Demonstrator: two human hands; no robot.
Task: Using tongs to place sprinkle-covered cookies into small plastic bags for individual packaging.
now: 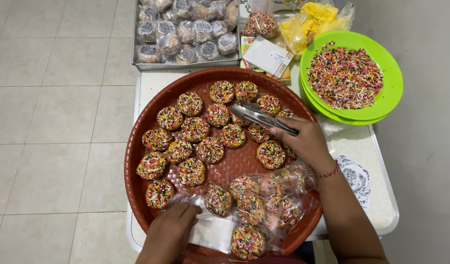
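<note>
Tongs (259, 117) sit gripped in our right hand (303, 142), their long axis running up-left over the sprinkled cookies (233, 135) on the brown tray (137, 161). Our left hand (178, 222) pinches a clear bag (212, 230) at the tray's near edge, well below the tips.

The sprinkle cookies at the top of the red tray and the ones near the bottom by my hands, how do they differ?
The top cookies lie bare and unwrapped; the bottom cookies sit in clear plastic bags. The top cookies spread in rough rows on the woven red tray, while the bottom cookies are bunched and overlapping. The right hand holds metal tongs over the top cookies; the left hand touches plastic beside the bottom cookies. Both are round and sprinkle-coated.
</note>
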